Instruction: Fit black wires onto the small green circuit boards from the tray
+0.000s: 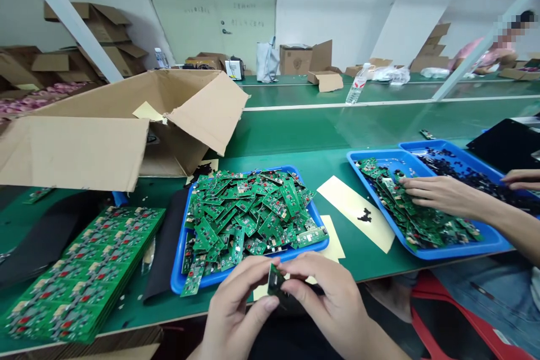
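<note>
Between my two hands, just in front of the table's near edge, is a small green circuit board (275, 280), tilted and partly covered by fingers. My left hand (238, 306) pinches it from the left with thumb and forefinger. From the right, my right hand (327, 292) closes thumb and fingers on the same board; whether a smaller part is also in its fingertips is hidden. Right behind my hands a blue tray (176, 270) holds a heap of similar circuit boards (248, 211), one leaning over its front rim.
Stacked uncut board panels (84, 270) lie at left beside black sheets (166, 247). An open carton (71, 146) stands behind. Yellow paper (337, 197) bears small black pieces (365, 215). At right, a co-worker's hand (442, 194) reaches into another blue tray (459, 253).
</note>
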A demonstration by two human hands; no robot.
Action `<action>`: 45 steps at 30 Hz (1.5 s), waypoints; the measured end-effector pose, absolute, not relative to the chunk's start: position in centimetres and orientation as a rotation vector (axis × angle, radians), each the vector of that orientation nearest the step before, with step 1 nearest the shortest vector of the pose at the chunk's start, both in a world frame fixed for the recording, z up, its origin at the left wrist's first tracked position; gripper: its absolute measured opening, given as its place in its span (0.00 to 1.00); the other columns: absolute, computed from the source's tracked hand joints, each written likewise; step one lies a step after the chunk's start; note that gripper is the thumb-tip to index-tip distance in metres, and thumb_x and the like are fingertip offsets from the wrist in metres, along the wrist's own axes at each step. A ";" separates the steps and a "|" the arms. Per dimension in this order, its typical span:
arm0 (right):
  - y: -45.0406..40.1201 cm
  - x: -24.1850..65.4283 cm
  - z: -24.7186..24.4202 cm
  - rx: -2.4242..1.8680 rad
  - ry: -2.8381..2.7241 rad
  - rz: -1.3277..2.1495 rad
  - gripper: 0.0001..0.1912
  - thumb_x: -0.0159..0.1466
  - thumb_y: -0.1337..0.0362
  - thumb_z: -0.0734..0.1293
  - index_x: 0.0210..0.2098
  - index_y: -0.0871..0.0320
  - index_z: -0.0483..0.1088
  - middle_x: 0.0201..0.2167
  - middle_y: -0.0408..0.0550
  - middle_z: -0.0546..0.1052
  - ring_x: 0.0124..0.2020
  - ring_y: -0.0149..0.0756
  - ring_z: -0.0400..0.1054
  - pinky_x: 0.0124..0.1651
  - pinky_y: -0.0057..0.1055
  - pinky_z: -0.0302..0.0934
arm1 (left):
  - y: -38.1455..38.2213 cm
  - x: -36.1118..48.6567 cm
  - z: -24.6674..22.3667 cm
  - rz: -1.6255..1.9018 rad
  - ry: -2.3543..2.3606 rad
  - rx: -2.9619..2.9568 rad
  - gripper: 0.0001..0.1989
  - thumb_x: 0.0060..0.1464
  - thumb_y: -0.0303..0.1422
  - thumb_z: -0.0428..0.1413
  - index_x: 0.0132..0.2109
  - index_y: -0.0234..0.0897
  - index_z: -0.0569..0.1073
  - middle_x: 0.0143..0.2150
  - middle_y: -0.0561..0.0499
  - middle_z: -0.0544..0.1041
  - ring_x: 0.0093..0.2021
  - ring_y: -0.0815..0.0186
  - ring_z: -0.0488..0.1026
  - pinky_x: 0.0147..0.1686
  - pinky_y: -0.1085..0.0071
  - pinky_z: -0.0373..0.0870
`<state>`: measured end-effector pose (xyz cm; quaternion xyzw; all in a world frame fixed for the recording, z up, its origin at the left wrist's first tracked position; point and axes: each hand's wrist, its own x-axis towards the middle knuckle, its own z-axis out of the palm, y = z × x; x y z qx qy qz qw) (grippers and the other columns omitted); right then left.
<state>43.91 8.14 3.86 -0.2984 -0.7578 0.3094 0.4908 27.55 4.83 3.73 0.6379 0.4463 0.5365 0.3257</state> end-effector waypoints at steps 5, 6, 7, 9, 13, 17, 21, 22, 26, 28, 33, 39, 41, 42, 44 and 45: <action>8.5 44.0 4.2 -0.718 -1.949 0.504 0.09 0.68 0.68 0.59 0.36 0.59 0.71 0.26 0.47 0.77 0.29 0.34 0.73 0.34 0.29 0.68 | 4.5 27.9 3.2 1.304 1.202 1.526 0.14 0.60 0.33 0.51 0.50 0.47 0.75 0.44 0.48 0.78 0.44 0.63 0.74 0.44 0.72 0.72; 8.5 43.9 4.2 -0.735 -1.941 0.462 0.09 0.68 0.69 0.59 0.35 0.59 0.70 0.26 0.47 0.77 0.29 0.35 0.73 0.35 0.29 0.68 | 4.5 28.0 3.0 1.304 1.204 1.475 0.14 0.60 0.34 0.50 0.50 0.46 0.75 0.45 0.48 0.78 0.45 0.63 0.74 0.45 0.72 0.72; 8.4 43.7 4.1 -0.754 -1.924 0.423 0.09 0.67 0.69 0.59 0.35 0.58 0.70 0.26 0.47 0.77 0.30 0.35 0.73 0.37 0.30 0.68 | 4.4 28.2 2.9 1.318 1.199 1.421 0.13 0.60 0.34 0.51 0.50 0.46 0.76 0.45 0.48 0.78 0.45 0.63 0.73 0.46 0.71 0.71; 8.3 43.4 4.0 -0.786 -1.886 0.359 0.08 0.67 0.70 0.59 0.35 0.58 0.69 0.27 0.47 0.78 0.30 0.35 0.73 0.40 0.31 0.68 | 4.4 28.5 2.6 1.344 1.180 1.315 0.13 0.60 0.36 0.51 0.48 0.46 0.77 0.45 0.49 0.77 0.45 0.63 0.73 0.49 0.69 0.69; 8.3 43.3 3.8 -0.801 -1.892 0.295 0.08 0.66 0.73 0.60 0.38 0.60 0.70 0.28 0.46 0.78 0.28 0.34 0.73 0.45 0.33 0.68 | 4.5 28.9 2.5 1.309 1.170 1.172 0.13 0.60 0.39 0.50 0.44 0.43 0.78 0.43 0.49 0.77 0.42 0.62 0.73 0.43 0.70 0.72; 8.8 43.9 3.7 -0.763 -1.971 0.282 0.09 0.66 0.74 0.58 0.39 0.60 0.70 0.25 0.44 0.76 0.27 0.32 0.71 0.46 0.36 0.69 | 4.6 28.8 2.6 1.255 1.172 1.190 0.17 0.61 0.40 0.48 0.37 0.38 0.78 0.35 0.48 0.77 0.35 0.64 0.73 0.31 0.73 0.71; 9.6 44.9 4.0 -0.716 -2.066 0.312 0.07 0.66 0.73 0.60 0.36 0.60 0.69 0.25 0.44 0.75 0.26 0.31 0.69 0.48 0.39 0.68 | 4.6 28.4 3.1 1.133 1.206 1.332 0.20 0.62 0.40 0.46 0.27 0.36 0.73 0.21 0.52 0.72 0.22 0.69 0.68 0.24 0.75 0.66; 9.8 45.2 4.2 -0.697 -2.094 0.333 0.07 0.66 0.73 0.60 0.36 0.60 0.69 0.26 0.44 0.75 0.26 0.30 0.69 0.49 0.40 0.67 | 4.7 28.2 3.4 1.079 1.206 1.349 0.20 0.62 0.40 0.45 0.26 0.36 0.72 0.19 0.54 0.70 0.19 0.71 0.66 0.22 0.76 0.64; 10.3 46.0 4.9 -0.633 -2.230 0.476 0.10 0.68 0.72 0.58 0.32 0.60 0.68 0.26 0.43 0.74 0.27 0.29 0.68 0.54 0.42 0.62 | 5.1 27.3 5.0 0.758 1.136 1.314 0.22 0.61 0.45 0.44 0.28 0.36 0.71 0.17 0.56 0.66 0.16 0.73 0.63 0.19 0.77 0.60; 10.4 46.2 5.0 -0.598 -2.287 0.521 0.12 0.68 0.72 0.57 0.31 0.60 0.68 0.26 0.42 0.73 0.27 0.29 0.67 0.56 0.43 0.60 | 5.3 26.8 5.6 0.619 1.124 1.316 0.23 0.60 0.45 0.43 0.27 0.35 0.70 0.17 0.57 0.65 0.16 0.73 0.62 0.19 0.78 0.59; 10.1 45.7 4.2 -0.594 -2.332 0.496 0.13 0.70 0.72 0.53 0.41 0.60 0.68 0.27 0.43 0.73 0.29 0.30 0.67 0.58 0.47 0.57 | 5.7 26.6 5.6 0.455 1.172 1.324 0.21 0.61 0.42 0.43 0.26 0.35 0.70 0.17 0.58 0.62 0.17 0.74 0.60 0.18 0.79 0.57; 10.3 46.7 4.6 -0.635 -1.893 0.882 0.18 0.68 0.62 0.59 0.57 0.54 0.59 0.40 0.48 0.74 0.40 0.35 0.69 0.57 0.45 0.58 | 5.4 27.4 4.6 0.511 1.162 1.680 0.12 0.61 0.34 0.48 0.41 0.39 0.76 0.36 0.50 0.75 0.35 0.67 0.73 0.39 0.73 0.70; 10.7 47.6 5.0 -0.546 -1.600 1.112 0.21 0.66 0.50 0.61 0.54 0.51 0.63 0.39 0.48 0.74 0.39 0.38 0.70 0.49 0.41 0.65 | 5.3 27.1 4.1 0.657 1.166 1.829 0.14 0.59 0.32 0.51 0.52 0.45 0.71 0.43 0.49 0.74 0.42 0.66 0.73 0.45 0.71 0.70; 10.9 48.0 5.1 -0.512 -1.445 1.200 0.22 0.65 0.46 0.60 0.52 0.50 0.65 0.37 0.48 0.75 0.38 0.39 0.70 0.46 0.40 0.67 | 5.2 26.9 3.9 0.728 1.166 1.905 0.17 0.59 0.31 0.52 0.55 0.45 0.68 0.44 0.49 0.74 0.43 0.66 0.73 0.45 0.72 0.70; 11.3 48.5 5.0 -0.518 -1.227 1.338 0.22 0.65 0.43 0.57 0.47 0.50 0.69 0.35 0.47 0.75 0.35 0.38 0.70 0.43 0.38 0.67 | 5.2 26.5 3.4 0.880 1.158 2.089 0.20 0.59 0.29 0.52 0.58 0.44 0.65 0.45 0.48 0.74 0.44 0.66 0.73 0.44 0.71 0.72; 11.4 48.6 4.9 -0.563 -1.196 1.407 0.21 0.65 0.44 0.58 0.46 0.51 0.70 0.35 0.48 0.75 0.36 0.38 0.70 0.43 0.37 0.67 | 5.3 26.4 3.3 0.954 1.145 2.195 0.20 0.58 0.28 0.53 0.57 0.42 0.65 0.46 0.47 0.74 0.45 0.65 0.73 0.47 0.70 0.71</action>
